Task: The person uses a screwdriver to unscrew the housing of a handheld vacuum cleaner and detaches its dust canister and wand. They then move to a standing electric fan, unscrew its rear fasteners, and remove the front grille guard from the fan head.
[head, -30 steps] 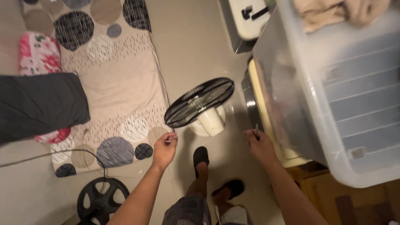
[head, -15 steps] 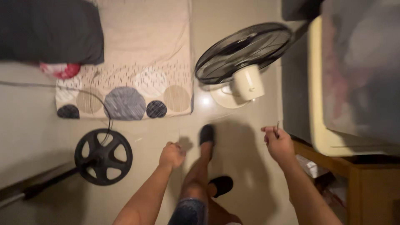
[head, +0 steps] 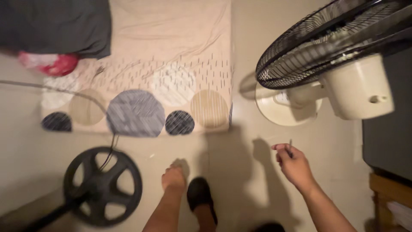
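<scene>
My right hand (head: pixel 294 165) pinches a small thin dark piece (head: pixel 290 146) between thumb and fingers, above the floor in front of the fan. The fan lies tilted at the upper right, with a black wire grille (head: pixel 326 43), a cream motor housing (head: pixel 358 88) and a round cream base (head: pixel 281 109). My left hand (head: pixel 174 178) is blurred and curled into a fist, low over the floor next to my black slipper (head: pixel 199 197). I cannot see anything in it.
A black spoked round stand base (head: pixel 103 184) with a pole lies at lower left, a cable running to it. A mattress with circle-print sheet (head: pixel 171 81), dark blanket (head: pixel 51 25) and red pillow (head: pixel 53 64) lie behind. A dark box (head: pixel 388 137) and wooden furniture (head: pixel 386 187) stand at right.
The view has dropped closer to the floor, so the fan and stand base look larger. My left hand has sunk lower beside my foot; my right hand still pinches the thin piece.
</scene>
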